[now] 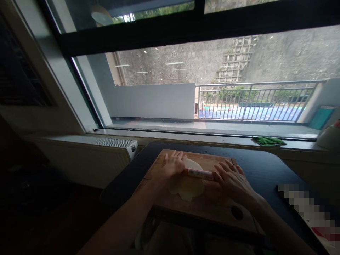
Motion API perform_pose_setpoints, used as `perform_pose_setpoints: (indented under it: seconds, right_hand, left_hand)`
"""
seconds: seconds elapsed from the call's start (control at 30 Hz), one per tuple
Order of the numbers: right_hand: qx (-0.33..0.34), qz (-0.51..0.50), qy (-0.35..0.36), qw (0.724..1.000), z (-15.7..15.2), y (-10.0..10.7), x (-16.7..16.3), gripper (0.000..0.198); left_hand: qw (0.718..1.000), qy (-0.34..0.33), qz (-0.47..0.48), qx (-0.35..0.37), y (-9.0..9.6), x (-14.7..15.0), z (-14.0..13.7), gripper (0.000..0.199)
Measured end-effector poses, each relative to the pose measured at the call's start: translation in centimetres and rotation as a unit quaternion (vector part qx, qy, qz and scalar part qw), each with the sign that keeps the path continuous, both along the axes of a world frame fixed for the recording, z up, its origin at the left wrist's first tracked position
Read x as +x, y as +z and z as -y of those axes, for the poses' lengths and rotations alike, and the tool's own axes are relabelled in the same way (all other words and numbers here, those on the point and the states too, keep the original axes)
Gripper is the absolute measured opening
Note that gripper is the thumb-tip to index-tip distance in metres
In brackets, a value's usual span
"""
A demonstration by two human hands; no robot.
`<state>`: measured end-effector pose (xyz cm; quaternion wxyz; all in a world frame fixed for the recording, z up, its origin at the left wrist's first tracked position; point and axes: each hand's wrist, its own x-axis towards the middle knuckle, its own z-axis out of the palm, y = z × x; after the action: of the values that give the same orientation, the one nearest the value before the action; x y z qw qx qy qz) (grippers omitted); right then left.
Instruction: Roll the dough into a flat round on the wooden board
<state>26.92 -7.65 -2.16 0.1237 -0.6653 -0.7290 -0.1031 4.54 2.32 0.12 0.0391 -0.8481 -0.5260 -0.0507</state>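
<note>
A thin, pale sheet of dough (pixel 187 189) with an uneven edge lies on a wooden cutting board (pixel 212 200). Across it runs a short rolling pin (pixel 200 174) with a printed, red-edged label around its middle. My left hand (pixel 174 164), slightly blurred, rests over the pin's left end with its fingers stretched forward. Over the right end lies my right hand (pixel 232 179), palm down, fingers spread. Both palms hide the pin's ends, and my left hand covers part of the dough.
The board sits on a dark table (pixel 265 170) before a large window. A white radiator (pixel 117 152) stands at the left. On the sill lies a green cloth (pixel 269 141). A partly pixelated flat item (pixel 305 209) is at the table's right. The board has a dark round hole (pixel 237 213).
</note>
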Motion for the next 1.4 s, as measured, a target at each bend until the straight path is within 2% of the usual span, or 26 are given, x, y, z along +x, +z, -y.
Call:
perform_pose_setpoints:
  seconds: [0.13, 0.23, 0.33, 0.43, 0.47, 0.57, 0.63, 0.7, 0.8, 0.9, 1.0, 1.07, 1.2, 1.3, 1.4]
  right_hand:
    - [0.024, 0.007, 0.005, 1.0, 1.1, -1.3, -0.1, 0.05]
    - [0.044, 0.013, -0.004, 0.999, 1.1, -1.8, -0.1, 0.052]
    - [0.033, 0.012, -0.008, 0.999, 0.5, -1.4, -0.2, 0.053]
    - [0.022, 0.014, -0.009, 1.0, -0.3, -0.9, -0.4, 0.052]
    - [0.023, 0.015, -0.009, 1.0, -0.5, -0.7, -0.4, 0.051]
    - [0.008, 0.007, -0.006, 1.0, -0.7, -0.4, -0.6, 0.048]
    - [-0.004, -0.001, -0.007, 1.0, -0.5, -0.3, -0.7, 0.045]
    - [0.007, 0.005, -0.002, 1.0, 0.2, -0.3, -0.9, 0.043]
    - [0.046, 0.024, 0.029, 0.998, 1.5, -0.3, -1.3, 0.043]
    - [0.074, 0.035, 0.062, 0.995, 2.6, -0.6, -1.4, 0.046]
    - [0.084, 0.035, 0.08, 0.993, 3.2, -1.1, -0.7, 0.044]
    - [0.086, 0.031, 0.09, 0.992, 3.2, -1.4, 0.4, 0.042]
    - [0.088, 0.012, 0.089, 0.992, 3.4, -1.7, 2.7, 0.042]
    - [0.111, -0.008, 0.093, 0.989, 4.0, -1.5, 3.4, 0.046]
    - [0.128, -0.021, 0.108, 0.986, 5.0, -0.7, 2.9, 0.052]
  left_hand:
    - [0.995, -0.006, 0.027, 0.099, -2.6, -2.3, 5.7, 0.049]
    - [0.991, -0.012, 0.042, 0.125, -3.5, -3.1, 7.4, 0.053]
    - [0.995, -0.006, 0.046, 0.086, -2.8, -2.7, 4.8, 0.051]
    - [0.999, 0.01, 0.042, -0.026, -0.9, -0.8, -0.6, 0.046]
    - [0.998, 0.023, 0.045, -0.043, -0.3, -0.1, -2.4, 0.045]
    - [0.996, 0.055, 0.053, -0.054, 0.8, 2.0, -6.3, 0.043]
    - [0.995, 0.063, 0.061, -0.042, 0.8, 2.6, -7.0, 0.04]
    - [0.996, 0.057, 0.065, -0.03, 0.1, 1.9, -5.8, 0.039]
    - [0.997, 0.045, 0.066, -0.004, -1.7, -0.9, -1.3, 0.044]
    - [0.992, 0.001, 0.071, 0.101, -3.4, -3.7, 3.6, 0.048]
    - [0.987, 0.004, 0.075, 0.139, -3.9, -4.4, 5.2, 0.048]
    - [0.99, 0.013, 0.077, 0.117, -3.4, -3.7, 3.7, 0.048]
    - [0.995, 0.044, 0.086, -0.019, -1.5, -0.6, -2.5, 0.045]
    - [0.993, 0.062, 0.096, -0.025, -0.4, 2.0, -6.1, 0.046]
    - [0.991, 0.064, 0.116, 0.014, -0.1, 3.1, -6.9, 0.054]
